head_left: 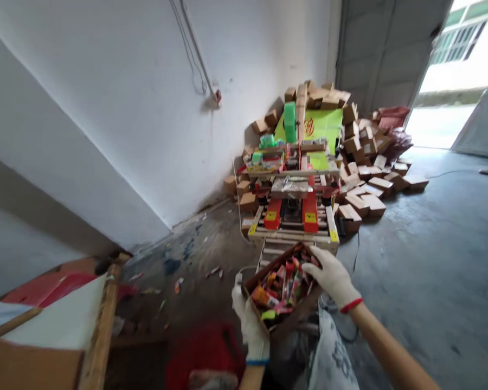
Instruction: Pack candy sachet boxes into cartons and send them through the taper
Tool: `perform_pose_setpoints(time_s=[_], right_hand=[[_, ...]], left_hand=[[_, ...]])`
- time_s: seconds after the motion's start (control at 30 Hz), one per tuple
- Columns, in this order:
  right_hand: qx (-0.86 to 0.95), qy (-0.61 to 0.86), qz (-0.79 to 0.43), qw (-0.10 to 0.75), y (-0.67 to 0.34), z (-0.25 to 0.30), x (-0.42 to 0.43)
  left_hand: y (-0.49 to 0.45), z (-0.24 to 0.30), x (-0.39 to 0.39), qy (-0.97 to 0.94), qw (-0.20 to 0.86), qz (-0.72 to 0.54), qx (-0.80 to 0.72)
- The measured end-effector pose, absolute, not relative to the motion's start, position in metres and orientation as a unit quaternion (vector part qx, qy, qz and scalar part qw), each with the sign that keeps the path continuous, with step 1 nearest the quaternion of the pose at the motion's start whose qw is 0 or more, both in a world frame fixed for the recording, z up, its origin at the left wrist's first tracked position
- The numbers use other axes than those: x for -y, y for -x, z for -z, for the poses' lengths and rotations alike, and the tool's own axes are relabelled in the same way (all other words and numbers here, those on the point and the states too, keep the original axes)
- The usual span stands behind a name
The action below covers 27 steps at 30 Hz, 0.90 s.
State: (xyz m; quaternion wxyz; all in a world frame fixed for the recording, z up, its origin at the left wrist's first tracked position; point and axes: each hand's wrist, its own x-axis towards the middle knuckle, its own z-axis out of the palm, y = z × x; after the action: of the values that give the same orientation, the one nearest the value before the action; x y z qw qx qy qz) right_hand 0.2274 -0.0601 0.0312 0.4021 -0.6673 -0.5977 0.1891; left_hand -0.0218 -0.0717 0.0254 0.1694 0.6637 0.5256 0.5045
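An open cardboard box [296, 317] full of small, brightly wrapped packets [282, 287] is tilted in front of me. My left hand [250, 325], in a white glove with a blue cuff, grips the box's left side. At the far right corner, my right hand [333, 276], gloved with a red cuff, holds the rim, its thumb reaching over the packets. Just beyond the box is a carton-sealing machine [293, 211] with red guides and rollers. On it lies a taped carton [291, 188].
Many small cartons [366, 184] are heaped behind and right of the machine. Green tape rolls [289, 122] sit on top of it. A wooden-edged table [106, 325] stands at lower left. Loose wrappers [178, 285] litter the floor. A large door [390, 54] stands at the back right.
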Motion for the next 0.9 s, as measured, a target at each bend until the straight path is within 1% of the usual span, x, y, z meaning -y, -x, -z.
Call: perform_pose_setpoints(time_s=[0.07,0.13,0.2,0.27,0.37,0.5,0.57,0.63,0.77,0.9], right_hand=[[0.672,0.640,-0.179,0.326,-0.231,-0.041,0.061],[0.755,0.586,-0.180,0.231,-0.232,-0.050,0.056],[0.797,0.556,-0.175,0.158,-0.230,-0.057,0.050],[0.804,0.562,-0.154,0.118,-0.225,-0.063,0.045],[0.807,0.573,-0.116,0.083,-0.213,-0.067,0.037],[0.736,0.667,-0.083,0.075,-0.190,-0.060,0.018],[0.689,0.716,-0.083,0.071,-0.180,-0.053,0.006],[0.671,0.734,-0.086,0.065,-0.173,-0.046,-0.004],[0.674,0.728,-0.068,0.099,-0.174,-0.037,-0.007],[0.742,0.641,-0.066,0.187,-0.181,-0.037,0.006]], left_hand=[[0.031,-0.013,0.077,-0.676,0.103,-0.464,-0.563],[0.032,-0.012,0.076,-0.739,0.039,-0.357,-0.570],[0.026,-0.018,0.070,-0.795,0.011,-0.237,-0.559],[0.017,-0.025,0.063,-0.814,-0.002,-0.172,-0.554],[0.013,-0.024,0.060,-0.819,-0.012,-0.171,-0.548],[0.029,-0.002,0.066,-0.773,0.002,-0.282,-0.568],[0.040,0.008,0.071,-0.705,0.047,-0.367,-0.606],[0.048,0.012,0.075,-0.644,0.108,-0.418,-0.632],[0.051,0.013,0.074,-0.652,0.211,-0.389,-0.616],[0.045,0.017,0.068,-0.635,0.262,-0.376,-0.621]])
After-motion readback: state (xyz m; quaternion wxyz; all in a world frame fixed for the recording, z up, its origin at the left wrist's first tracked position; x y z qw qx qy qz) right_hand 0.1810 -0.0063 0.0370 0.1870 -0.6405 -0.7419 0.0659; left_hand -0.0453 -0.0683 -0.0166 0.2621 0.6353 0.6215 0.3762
